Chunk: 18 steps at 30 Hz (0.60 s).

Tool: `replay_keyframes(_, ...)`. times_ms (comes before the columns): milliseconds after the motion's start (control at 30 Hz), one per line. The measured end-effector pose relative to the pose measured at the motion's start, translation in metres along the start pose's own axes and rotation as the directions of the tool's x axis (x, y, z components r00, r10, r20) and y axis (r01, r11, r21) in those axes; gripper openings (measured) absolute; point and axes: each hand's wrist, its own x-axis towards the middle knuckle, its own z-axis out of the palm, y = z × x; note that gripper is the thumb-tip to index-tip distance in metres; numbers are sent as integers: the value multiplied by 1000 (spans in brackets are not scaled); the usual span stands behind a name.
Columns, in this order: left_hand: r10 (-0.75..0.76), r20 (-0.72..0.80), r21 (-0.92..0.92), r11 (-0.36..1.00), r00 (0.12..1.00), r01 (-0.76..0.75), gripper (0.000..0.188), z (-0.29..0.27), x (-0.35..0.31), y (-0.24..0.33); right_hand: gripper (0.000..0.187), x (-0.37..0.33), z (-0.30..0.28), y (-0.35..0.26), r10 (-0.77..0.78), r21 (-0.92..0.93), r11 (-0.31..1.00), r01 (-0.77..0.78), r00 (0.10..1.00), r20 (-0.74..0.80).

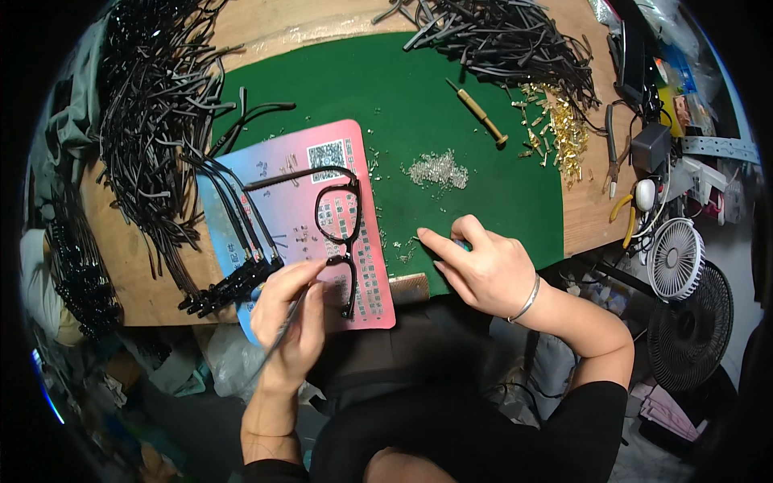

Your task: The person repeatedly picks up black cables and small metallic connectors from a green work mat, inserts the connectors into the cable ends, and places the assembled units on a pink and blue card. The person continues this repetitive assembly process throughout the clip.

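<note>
My left hand point(291, 314) is closed on a black eyeglass frame point(355, 211), its fingertips pinching near the bridge. One temple arm of the frame stretches left over a pink and blue printed sheet point(374, 298); a dark, slim arm also runs down through my left hand. My right hand point(491, 270) rests over the green mat point(515, 217), index finger pointing at a few tiny metal screws point(405, 251). A bit of something blue shows between its curled fingers, mostly hidden. Beyond lies a heap of tiny clear or silvery screws point(437, 171).
Several assembled black frames point(233, 286) lie left of the sheet, beside a large pile of dark temple arms point(153, 137). More temple arms point(507, 40) lie at the back. A brass screwdriver point(479, 114), gold hinge pieces point(565, 133), yellow-handled pliers point(624, 213) and a white fan point(675, 258) are right.
</note>
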Motion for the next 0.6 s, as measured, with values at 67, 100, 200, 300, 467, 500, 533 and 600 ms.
replay_keyframes(67,124,9,29,992,992,-124,18,-9,-5,-10,43,3,5,3,-26,-44,999,25,999,-25)
replay_keyframes(100,191,111,50,979,975,-197,22,-15,-6,-10,43,2,6,2,-35,-52,998,34,999,-26)
replay_keyframes(200,376,443,101,881,814,-462,19,-16,-13,-12,45,-2,9,3,-87,-79,993,83,995,-45)
replay_keyframes(300,446,441,106,836,779,-538,15,-8,-20,-23,45,-1,6,4,-115,-107,988,111,993,-29)
replay_keyframes(467,396,240,52,906,886,-419,14,4,-28,-32,45,0,9,4,-121,-126,985,116,992,-33)
replay_keyframes(500,376,197,17,922,905,-387,14,7,-28,-31,45,0,9,4,-124,-121,985,119,992,-36)
replay_keyframes(533,378,206,13,921,903,-389,16,9,-26,-30,45,1,9,3,-127,-127,984,122,991,-33)
replay_keyframes(600,389,237,53,910,890,-411,15,9,-24,-29,45,2,10,1,-130,-132,983,126,991,-22)
